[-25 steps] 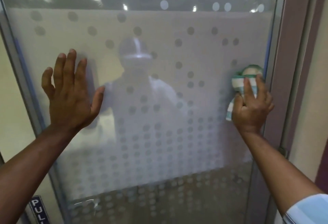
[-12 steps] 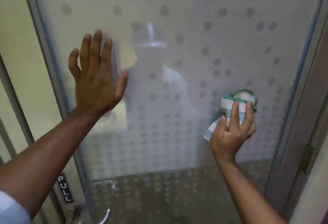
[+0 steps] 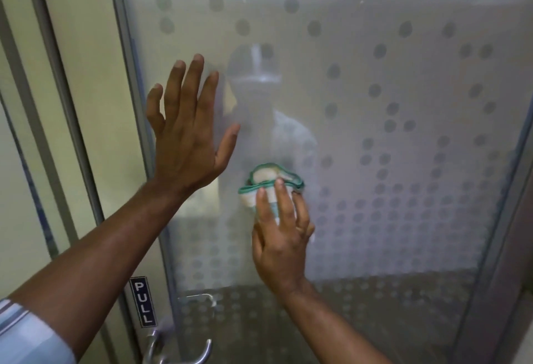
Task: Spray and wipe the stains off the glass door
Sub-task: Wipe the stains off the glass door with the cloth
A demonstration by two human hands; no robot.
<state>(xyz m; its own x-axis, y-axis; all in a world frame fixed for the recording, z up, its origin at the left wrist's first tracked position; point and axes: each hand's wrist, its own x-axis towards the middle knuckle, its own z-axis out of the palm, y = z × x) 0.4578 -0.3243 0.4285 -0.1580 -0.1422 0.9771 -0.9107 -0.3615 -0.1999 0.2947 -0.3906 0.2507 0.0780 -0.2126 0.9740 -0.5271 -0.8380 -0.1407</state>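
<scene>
The glass door [image 3: 389, 81] fills most of the view, frosted with a pattern of round dots. My left hand [image 3: 187, 133] lies flat on the glass at the left, fingers spread, holding nothing. My right hand [image 3: 281, 236] presses a bunched white cloth with green edging [image 3: 268, 180] against the glass, just below and right of my left hand. A dim reflection of a person shows in the glass behind both hands. No spray bottle is in view.
A metal lever handle [image 3: 178, 346] sits at the door's lower left, under a dark "PULL" label [image 3: 143, 301]. The door's metal frame [image 3: 129, 81] runs up the left side, with a cream wall panel [image 3: 86, 75] beside it. Another frame edge [image 3: 510, 205] rises at the right.
My right hand has swept the cloth from the door's right edge leftward and down, ending beside my left hand. The view has shifted right, bringing the handle and label into sight.
</scene>
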